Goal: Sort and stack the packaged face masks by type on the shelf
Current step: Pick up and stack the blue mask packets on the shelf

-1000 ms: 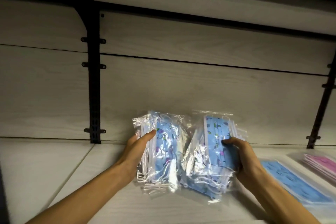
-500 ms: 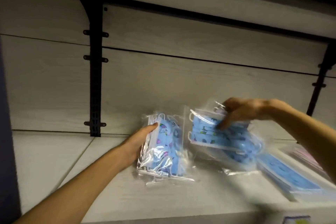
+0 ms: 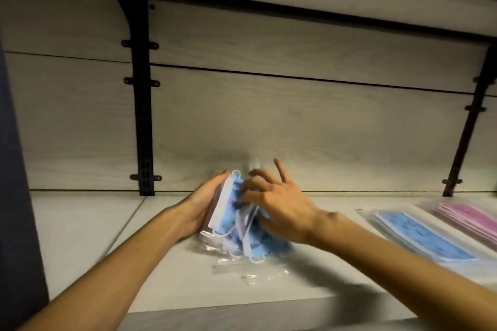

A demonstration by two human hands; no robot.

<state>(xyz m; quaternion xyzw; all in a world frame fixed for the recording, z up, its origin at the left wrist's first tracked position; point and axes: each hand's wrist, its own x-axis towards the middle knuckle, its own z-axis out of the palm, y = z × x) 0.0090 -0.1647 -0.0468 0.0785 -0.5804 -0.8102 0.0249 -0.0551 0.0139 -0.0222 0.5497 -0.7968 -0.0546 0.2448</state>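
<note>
Black upright bracket (image 3: 144, 115) stands on back wall, left of the hands; 2nd bracket (image 3: 468, 126) far right. Flat pack of blue masks (image 3: 425, 236) lies on shelf (image 3: 80, 228) at right, pink pack (image 3: 468, 216) just beside it, both well apart from the hands. Mid-shelf: bundle of blue printed masks (image 3: 236, 226) in clear bags, white ear loops showing, bags crumpled, stood on edge. Left hand (image 3: 200, 207) cups its left side. Right hand (image 3: 277, 207) presses on top w/ fingers spread, blurred; can't tell if it grips.

Left hand (image 3: 200, 205) cupped, right hand (image 3: 279, 205) — fingers (image 3: 281, 170) splayed
</note>
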